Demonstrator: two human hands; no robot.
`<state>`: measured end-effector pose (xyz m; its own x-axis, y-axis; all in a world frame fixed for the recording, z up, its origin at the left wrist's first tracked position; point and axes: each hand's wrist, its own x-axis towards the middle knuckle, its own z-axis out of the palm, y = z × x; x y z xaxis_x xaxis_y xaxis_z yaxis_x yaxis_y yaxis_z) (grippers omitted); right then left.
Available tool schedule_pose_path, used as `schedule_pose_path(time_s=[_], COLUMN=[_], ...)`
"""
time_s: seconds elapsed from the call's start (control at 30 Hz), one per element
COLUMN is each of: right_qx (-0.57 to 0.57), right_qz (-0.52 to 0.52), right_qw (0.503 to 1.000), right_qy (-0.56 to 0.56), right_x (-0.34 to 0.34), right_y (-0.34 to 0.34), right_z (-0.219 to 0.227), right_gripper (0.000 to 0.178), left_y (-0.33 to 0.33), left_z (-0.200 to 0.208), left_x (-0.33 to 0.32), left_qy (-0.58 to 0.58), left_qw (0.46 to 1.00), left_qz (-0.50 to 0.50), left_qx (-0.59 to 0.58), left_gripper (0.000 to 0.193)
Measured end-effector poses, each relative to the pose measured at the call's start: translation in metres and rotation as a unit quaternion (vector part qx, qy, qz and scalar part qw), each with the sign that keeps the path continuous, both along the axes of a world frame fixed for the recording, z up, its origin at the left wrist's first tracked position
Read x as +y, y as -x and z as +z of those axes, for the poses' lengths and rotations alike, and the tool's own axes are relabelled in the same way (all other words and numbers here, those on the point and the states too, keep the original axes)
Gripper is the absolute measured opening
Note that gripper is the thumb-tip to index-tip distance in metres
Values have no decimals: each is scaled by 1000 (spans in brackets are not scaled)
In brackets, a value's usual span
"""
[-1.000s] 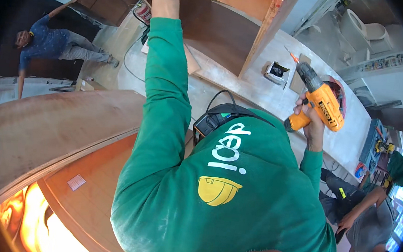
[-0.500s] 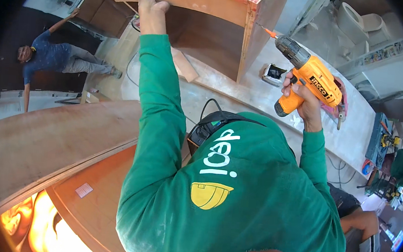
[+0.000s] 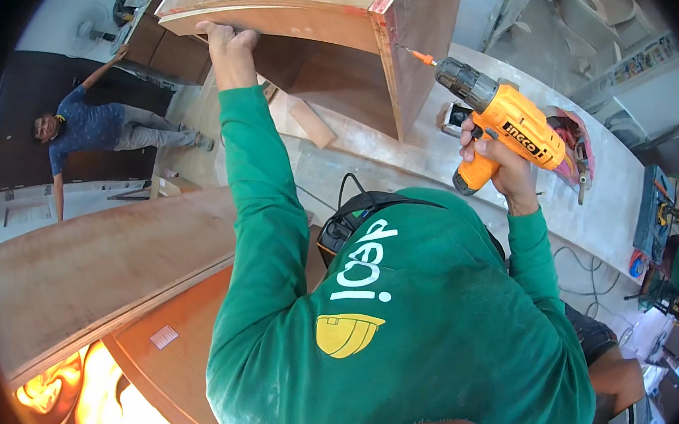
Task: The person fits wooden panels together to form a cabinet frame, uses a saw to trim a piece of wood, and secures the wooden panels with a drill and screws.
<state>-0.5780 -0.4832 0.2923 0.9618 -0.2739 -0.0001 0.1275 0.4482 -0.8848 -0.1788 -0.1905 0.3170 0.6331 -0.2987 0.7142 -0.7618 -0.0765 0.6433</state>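
Observation:
My left hand (image 3: 228, 50) grips the lower edge of the curved front rail of a wooden cabinet (image 3: 291, 21) with an open front. In my right hand (image 3: 507, 165) is an orange and black cordless drill (image 3: 521, 129), held by its handle with fingers around the grip. The drill points left, and its thin bit with an orange collar (image 3: 423, 57) reaches the cabinet's right side panel (image 3: 415, 58) near the front edge. Whether the tip touches the wood I cannot tell. Both my sleeves are green.
The cabinet rests on a long pale worktop (image 3: 468, 198) beside a small dark-filled box (image 3: 454, 119) and a pink tool pouch (image 3: 572, 143). A loose wood strip (image 3: 312, 124) lies below. A curved wooden panel (image 3: 104, 265) stands at left. Another person (image 3: 103, 122) stands farther left.
The drill in my right hand has moved left, bringing its bit up to the cabinet's side panel. My left hand keeps its hold on the rail. The whole view has shifted slightly.

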Motion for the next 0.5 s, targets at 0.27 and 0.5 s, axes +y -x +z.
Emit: schedule_pose_path(time_s=[0.27,0.5], right_qx=[-2,20], right_qz=[17,-9], right_qw=[999,997], right_qy=[-30,79], right_x=[-3,4], right_y=[0,1], right_z=[-8,8], right_gripper=[39,34], left_y=[-9,-62], left_z=[-7,-73], left_x=[-1,0], left_qy=[52,273], left_qw=[995,862], left_qz=[-25,-21], left_qx=[87,427], left_gripper=[58,83])
